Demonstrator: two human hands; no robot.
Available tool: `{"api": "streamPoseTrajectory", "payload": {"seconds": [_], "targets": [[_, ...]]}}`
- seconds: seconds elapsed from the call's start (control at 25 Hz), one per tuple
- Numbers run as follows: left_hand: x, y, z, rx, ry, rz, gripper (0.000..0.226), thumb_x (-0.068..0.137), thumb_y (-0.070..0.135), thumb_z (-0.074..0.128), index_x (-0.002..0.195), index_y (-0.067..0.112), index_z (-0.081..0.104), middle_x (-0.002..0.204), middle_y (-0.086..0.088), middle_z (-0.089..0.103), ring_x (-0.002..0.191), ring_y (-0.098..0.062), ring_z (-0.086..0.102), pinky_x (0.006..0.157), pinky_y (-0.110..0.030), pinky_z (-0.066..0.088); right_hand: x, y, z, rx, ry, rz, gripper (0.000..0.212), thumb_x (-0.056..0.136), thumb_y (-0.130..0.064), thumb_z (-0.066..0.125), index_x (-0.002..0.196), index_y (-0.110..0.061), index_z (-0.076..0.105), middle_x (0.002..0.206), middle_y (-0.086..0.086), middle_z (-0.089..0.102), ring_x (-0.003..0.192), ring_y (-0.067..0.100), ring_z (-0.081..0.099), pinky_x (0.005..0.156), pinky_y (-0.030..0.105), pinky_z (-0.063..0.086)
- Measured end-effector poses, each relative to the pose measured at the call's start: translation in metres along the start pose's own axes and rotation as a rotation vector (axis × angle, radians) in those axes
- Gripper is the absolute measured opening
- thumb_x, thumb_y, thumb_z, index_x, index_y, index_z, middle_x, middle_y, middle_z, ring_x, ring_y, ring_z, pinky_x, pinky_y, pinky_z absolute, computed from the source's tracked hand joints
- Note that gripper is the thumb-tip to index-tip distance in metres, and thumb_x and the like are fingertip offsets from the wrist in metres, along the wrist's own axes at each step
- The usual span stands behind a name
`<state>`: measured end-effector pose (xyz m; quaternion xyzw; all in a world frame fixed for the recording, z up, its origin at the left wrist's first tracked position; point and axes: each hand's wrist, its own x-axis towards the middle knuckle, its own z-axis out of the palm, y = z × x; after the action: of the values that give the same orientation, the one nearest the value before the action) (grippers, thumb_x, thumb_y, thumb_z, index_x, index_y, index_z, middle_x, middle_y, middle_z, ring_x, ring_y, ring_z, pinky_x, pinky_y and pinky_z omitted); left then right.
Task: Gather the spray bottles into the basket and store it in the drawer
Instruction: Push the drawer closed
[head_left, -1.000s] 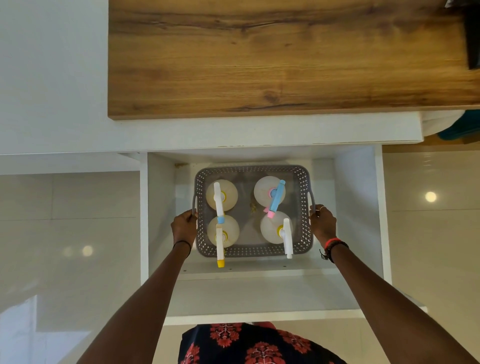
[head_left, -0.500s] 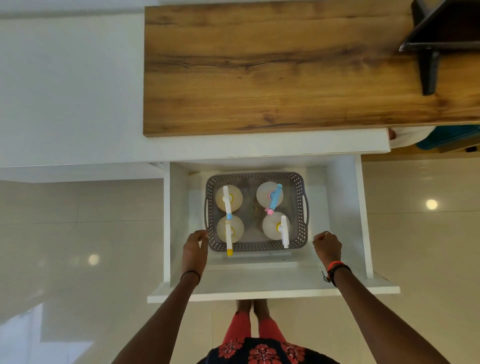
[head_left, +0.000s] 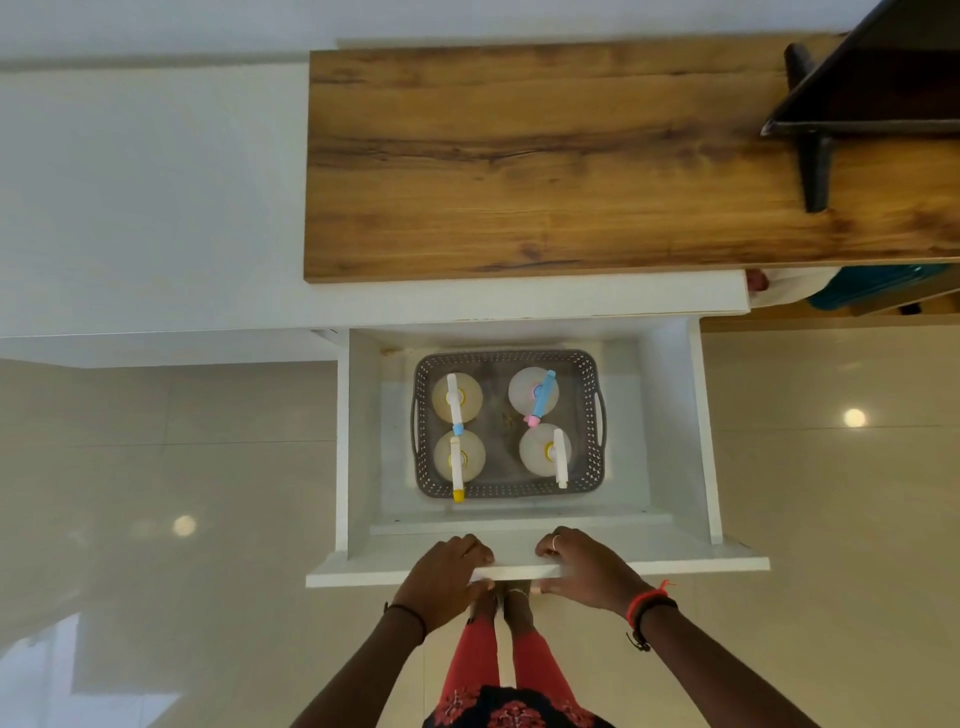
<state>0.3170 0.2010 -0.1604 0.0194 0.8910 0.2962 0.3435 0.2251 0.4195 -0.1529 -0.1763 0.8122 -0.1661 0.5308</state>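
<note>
Open white drawer (head_left: 675, 415) below wooden tabletop (head_left: 519, 156). Grey perforated basket (head_left: 506, 491) sits on drawer floor, toward 12 o'clock end — four spray bottles upright inside: blue-tipped (head_left: 456, 399) at 10 o'clock, blue-and-pink (head_left: 540, 397) at 2, yellow-tipped (head_left: 457, 465) at 7, white (head_left: 558, 457) at 5. Both hands at 6 o'clock on the drawer front panel (head_left: 649, 564) — left hand (head_left: 441, 577) and right hand (head_left: 584, 569) curled over its top edge, fingers gripping the panel, close together
</note>
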Motion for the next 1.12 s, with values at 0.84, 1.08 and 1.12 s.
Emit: {"api": "streamPoseTrajectory", "payload": {"seconds": [0.84,1.08,1.12], "targets": [[0.041,0.007,-0.058,0.025,0.07,-0.094,0.033,0.095,0.029,0.049,0.126,0.022,0.055,0.132,0.006,0.055,0.12,-0.014,0.051,0.1,-0.025,0.037,0.029,-0.023,-0.05,-0.168,0.167,0.005,0.046,0.085,-0.033,0.062,0.128,-0.017,0.057,0.122,0.001,0.056,0.116,0.017,0.054,0.095,0.03,0.047],[0.046,0.016,-0.078,0.011,0.182,-0.164,0.035,0.093,0.032,0.054,0.126,0.022,0.053,0.131,0.004,0.051,0.12,-0.015,0.05,0.102,-0.024,0.038,0.032,-0.031,-0.066,-0.031,0.253,0.057,0.047,0.084,-0.041,0.063,0.123,-0.015,0.06,0.122,-0.001,0.057,0.115,0.015,0.055,0.096,0.026,0.045],[0.041,0.019,-0.079,-0.034,0.287,-0.211,0.033,0.092,0.031,0.056,0.124,0.022,0.054,0.128,0.003,0.051,0.117,-0.015,0.05,0.1,-0.024,0.037,0.029,-0.032,-0.068,0.02,0.317,0.063,0.044,0.084,-0.041,0.063,0.118,-0.013,0.062,0.118,-0.001,0.057,0.111,0.015,0.056,0.093,0.024,0.045]]}}
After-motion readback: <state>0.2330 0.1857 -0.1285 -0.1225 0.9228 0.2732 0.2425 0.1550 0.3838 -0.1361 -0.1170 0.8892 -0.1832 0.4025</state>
